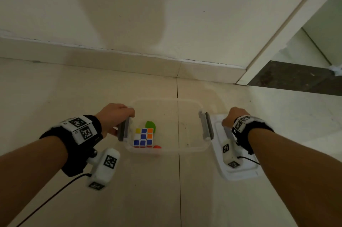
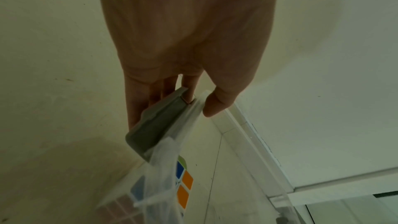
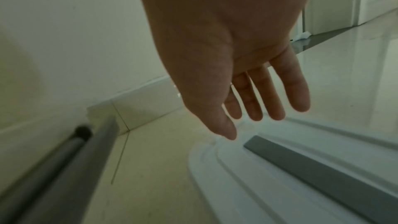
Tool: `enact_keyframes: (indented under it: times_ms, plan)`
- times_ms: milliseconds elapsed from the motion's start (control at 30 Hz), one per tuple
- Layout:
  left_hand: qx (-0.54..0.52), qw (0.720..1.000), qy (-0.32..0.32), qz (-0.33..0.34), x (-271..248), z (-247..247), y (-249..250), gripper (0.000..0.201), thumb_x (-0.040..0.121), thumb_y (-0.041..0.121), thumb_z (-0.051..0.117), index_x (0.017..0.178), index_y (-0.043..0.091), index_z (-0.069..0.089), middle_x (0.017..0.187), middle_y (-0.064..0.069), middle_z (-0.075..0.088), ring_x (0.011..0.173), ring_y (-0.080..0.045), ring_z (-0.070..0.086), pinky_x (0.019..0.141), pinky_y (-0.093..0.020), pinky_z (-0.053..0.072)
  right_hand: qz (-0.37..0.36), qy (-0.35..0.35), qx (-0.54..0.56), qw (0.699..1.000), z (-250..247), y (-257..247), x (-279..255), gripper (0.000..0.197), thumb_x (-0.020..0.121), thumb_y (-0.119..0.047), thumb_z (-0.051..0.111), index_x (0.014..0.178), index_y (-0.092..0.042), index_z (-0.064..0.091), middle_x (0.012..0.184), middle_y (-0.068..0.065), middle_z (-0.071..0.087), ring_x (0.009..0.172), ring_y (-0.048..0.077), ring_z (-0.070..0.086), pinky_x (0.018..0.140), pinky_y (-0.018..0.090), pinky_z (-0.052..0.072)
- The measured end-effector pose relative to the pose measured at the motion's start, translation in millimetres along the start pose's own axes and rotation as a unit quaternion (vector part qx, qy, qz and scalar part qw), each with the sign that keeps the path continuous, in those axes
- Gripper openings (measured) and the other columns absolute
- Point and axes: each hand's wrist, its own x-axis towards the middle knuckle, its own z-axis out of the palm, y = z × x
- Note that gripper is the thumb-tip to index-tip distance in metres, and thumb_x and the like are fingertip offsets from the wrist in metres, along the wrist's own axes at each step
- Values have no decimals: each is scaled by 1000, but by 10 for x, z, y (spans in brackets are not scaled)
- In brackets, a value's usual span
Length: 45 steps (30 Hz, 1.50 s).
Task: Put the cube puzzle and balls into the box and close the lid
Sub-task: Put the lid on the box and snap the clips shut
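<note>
My left hand (image 1: 115, 115) grips the grey latch (image 1: 123, 130) at the left end of the clear box (image 1: 192, 150), which holds the cube puzzle (image 1: 143, 138), a green ball (image 1: 150, 125) and a red ball (image 1: 157, 147), while my right hand (image 3: 232, 54) hovers with fingers loosely spread over the lid (image 3: 280, 185) lying just right of the box

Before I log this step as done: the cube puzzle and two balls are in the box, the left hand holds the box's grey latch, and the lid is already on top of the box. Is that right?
Not quite. The lid is not on the box; the head view shows it lying on the floor to the box's right, under the right hand. The rest stands: cube puzzle, green ball and red ball are inside, and the left hand holds the grey latch.
</note>
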Motion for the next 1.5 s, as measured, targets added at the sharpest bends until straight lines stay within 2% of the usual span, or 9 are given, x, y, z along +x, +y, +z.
enact_keyframes:
  times_ms: [133, 233, 500, 800, 933, 1033, 1200, 1333, 1500]
  plan:
    - [3, 1000, 3, 3, 12, 24, 3, 27, 90, 23, 60, 112, 8, 63, 116, -18, 62, 104, -39, 62, 73, -43, 57, -4, -69, -68, 995, 120, 131, -49, 30, 85, -19, 68, 111, -4, 69, 116, 13, 69, 108, 31, 66, 83, 29, 51]
    - [6, 1000, 6, 8, 0, 24, -10, 27, 91, 25, 60, 113, 9, 64, 116, -19, 63, 103, -39, 63, 72, -42, 57, -23, -64, -102, 992, 228, 180, -142, 33, 91, -17, 62, 124, -11, 64, 127, 11, 65, 114, 27, 64, 98, 30, 52]
    - [11, 1000, 4, 11, -28, 35, -11, 29, 92, 27, 59, 115, 10, 62, 118, -19, 61, 103, -37, 62, 67, -37, 55, -12, -46, -41, 998, 331, 191, -106, 14, 89, -19, 66, 87, -11, 56, 97, 13, 61, 81, 26, 54, 75, 26, 44]
    - [11, 998, -45, 29, -130, -105, -5, 31, 94, 34, 60, 120, 18, 61, 114, -15, 61, 90, -27, 61, 65, -35, 55, -88, 67, -56, 992, -569, -228, -209, 43, 91, -27, 63, 129, -7, 58, 135, 16, 58, 122, 32, 58, 96, 35, 48]
    - [21, 998, -49, 36, -175, -226, -36, 35, 95, 38, 57, 125, 20, 58, 118, -15, 60, 94, -29, 62, 65, -34, 55, -146, 108, -62, 981, -857, -650, -381, 22, 86, -28, 68, 100, -13, 59, 111, 13, 66, 107, 32, 64, 76, 32, 44]
    - [20, 999, -35, 36, -200, -328, -101, 37, 95, 43, 55, 123, 19, 59, 109, -12, 61, 87, -26, 62, 62, -34, 53, -189, 105, -82, 973, -944, -994, -549, 30, 83, -30, 71, 104, -10, 59, 95, 10, 60, 92, 31, 63, 71, 32, 45]
    - [12, 1000, -20, 20, -235, -516, -189, 37, 99, 41, 49, 125, 16, 59, 114, -11, 63, 95, -30, 64, 73, -40, 57, -307, 100, -130, 938, -905, -1463, -961, 45, 80, -33, 71, 116, -10, 57, 103, 10, 61, 89, 28, 59, 70, 32, 43]
    - [-3, 1000, -12, 19, -260, -612, -255, 33, 102, 30, 47, 128, 15, 59, 118, -13, 66, 102, -32, 66, 81, -44, 58, -443, 53, -192, 874, -547, -1701, -1288, 39, 77, -36, 72, 99, -19, 45, 102, 6, 59, 79, 23, 50, 67, 32, 40]
    - [-24, 999, -24, 15, -297, -653, -337, 34, 99, 24, 53, 133, 18, 58, 116, -13, 70, 103, -34, 69, 78, -42, 60, -491, 18, -232, 839, -178, -1797, -1467, 40, 78, -36, 73, 93, -22, 38, 92, 0, 49, 78, 22, 48, 68, 33, 42]
